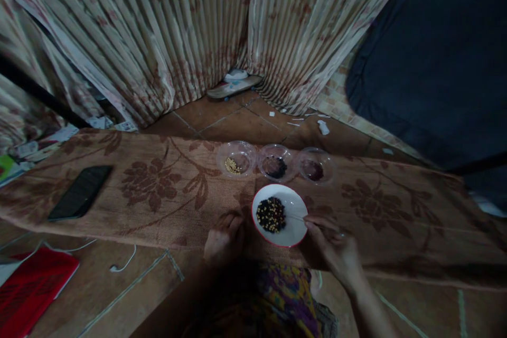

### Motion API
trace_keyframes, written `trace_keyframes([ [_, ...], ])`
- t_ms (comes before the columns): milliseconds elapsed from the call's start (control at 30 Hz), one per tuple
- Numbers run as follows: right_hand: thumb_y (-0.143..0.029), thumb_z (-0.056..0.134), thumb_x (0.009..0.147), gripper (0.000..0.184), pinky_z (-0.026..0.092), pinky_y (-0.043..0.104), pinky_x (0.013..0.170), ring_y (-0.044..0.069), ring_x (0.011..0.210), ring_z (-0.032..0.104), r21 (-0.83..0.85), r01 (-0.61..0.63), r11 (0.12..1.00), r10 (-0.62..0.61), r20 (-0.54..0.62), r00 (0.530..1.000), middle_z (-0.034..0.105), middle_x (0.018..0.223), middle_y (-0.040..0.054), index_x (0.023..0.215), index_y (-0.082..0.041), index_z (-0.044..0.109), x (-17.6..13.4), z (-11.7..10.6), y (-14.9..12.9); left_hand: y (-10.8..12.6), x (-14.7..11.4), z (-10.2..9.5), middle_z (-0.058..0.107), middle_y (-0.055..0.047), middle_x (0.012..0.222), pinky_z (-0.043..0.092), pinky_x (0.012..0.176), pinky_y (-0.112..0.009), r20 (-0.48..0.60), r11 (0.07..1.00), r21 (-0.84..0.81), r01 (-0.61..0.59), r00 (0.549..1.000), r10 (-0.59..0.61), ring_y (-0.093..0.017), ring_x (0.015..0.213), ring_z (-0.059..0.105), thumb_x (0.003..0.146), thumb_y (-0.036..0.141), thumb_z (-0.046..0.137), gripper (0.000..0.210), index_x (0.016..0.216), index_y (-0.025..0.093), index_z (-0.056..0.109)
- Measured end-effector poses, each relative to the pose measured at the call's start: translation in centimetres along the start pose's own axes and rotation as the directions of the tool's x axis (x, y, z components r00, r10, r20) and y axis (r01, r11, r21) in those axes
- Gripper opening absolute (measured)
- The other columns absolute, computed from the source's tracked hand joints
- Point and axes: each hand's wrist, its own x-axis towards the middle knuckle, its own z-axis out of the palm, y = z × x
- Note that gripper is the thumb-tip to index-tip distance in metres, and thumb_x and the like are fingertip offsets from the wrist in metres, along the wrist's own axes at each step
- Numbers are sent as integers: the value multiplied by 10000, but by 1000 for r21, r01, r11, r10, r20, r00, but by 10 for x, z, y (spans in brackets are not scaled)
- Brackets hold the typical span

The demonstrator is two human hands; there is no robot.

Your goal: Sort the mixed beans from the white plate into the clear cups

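Note:
A white bowl with a red rim [296, 202] rests on the cloth in front of me. Mixed dark and yellow beans [271, 215] lie heaped in its left half. My right hand [328, 229] pinches a thin, shiny utensil [293, 217] that reaches over the bowl's right rim toward the beans; its exact kind is too blurred to make out. Left of the bowl, my left hand [226, 233] lies loosely curled on the cloth near the front edge, with nothing visible in it. Behind the bowl stand clear plastic cups: one with yellow beans [233, 166], one with black beans [279, 168], one with dark reddish beans [315, 170].
A brown flowered cloth [166, 211] covers the long, low table. At its left end lies a dark phone [80, 193]. A red bag [41, 285] and a white cable [125, 262] are on the floor at left. Beyond are a skateboard [233, 87] and striped curtains [190, 26].

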Motion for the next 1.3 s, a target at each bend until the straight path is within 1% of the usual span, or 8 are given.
trace_keyframes([
  [67,-449,604,856,267,555,327,763,234,921,680,-23,-3,1000,4,45,999,725,974,86,857,-209,720,-6,2,1,0,0,0,610,-30,814,498,709,-272,3,1000,-5,-6,1000,6,-158,779,582,916,192,460,124,901,207,581],
  [233,-455,579,869,272,546,349,815,230,924,678,-80,30,996,-30,2,1000,726,957,75,867,-223,721,-5,5,2,1,0,0,610,-32,810,499,702,-272,2,1000,3,-2,1000,2,-157,777,585,919,202,453,137,871,211,581],
  [467,-479,569,870,307,565,324,737,229,890,689,-78,47,996,-46,16,999,723,987,92,860,-214,726,-3,13,1,1,0,0,608,-31,807,508,711,-273,1,1000,-2,-3,1000,3,-152,776,586,912,191,449,144,885,212,589],
  [700,-471,555,884,300,542,333,807,222,915,679,-110,45,993,-43,16,999,719,974,78,866,-220,718,-4,13,2,0,0,1,611,-34,824,511,740,-280,-7,1000,-14,-3,1000,3,-156,808,587,917,191,453,135,898,209,586],
  [867,-482,552,881,316,550,327,771,226,901,687,-115,72,991,-70,19,997,721,987,83,851,-218,722,-4,14,5,-2,-1,2,611,-37,824,513,717,-271,4,1000,-10,-3,1000,3,-153,798,587,912,195,456,134,887,211,587],
  [1000,-480,546,886,313,553,324,763,224,887,692,-132,71,989,-69,20,997,725,1005,79,864,-224,725,-4,14,4,-2,-1,2,614,-39,828,516,742,-288,1,1000,3,-9,1000,9,-157,800,587,918,197,449,138,900,210,585],
  [1167,-467,540,893,306,551,325,767,227,894,690,-138,89,986,-89,11,996,727,984,79,856,-225,722,-4,14,2,0,-1,1,611,-36,825,506,710,-281,21,1000,0,3,1000,-3,-158,786,587,923,201,445,135,885,209,574],
  [1300,-462,545,895,300,546,330,795,223,913,686,-121,88,989,-87,17,996,719,1003,83,870,-222,723,-4,15,6,0,-1,1,610,-34,828,503,717,-278,12,1000,9,4,1000,-4,-156,791,589,920,192,451,127,892,210,573],
])
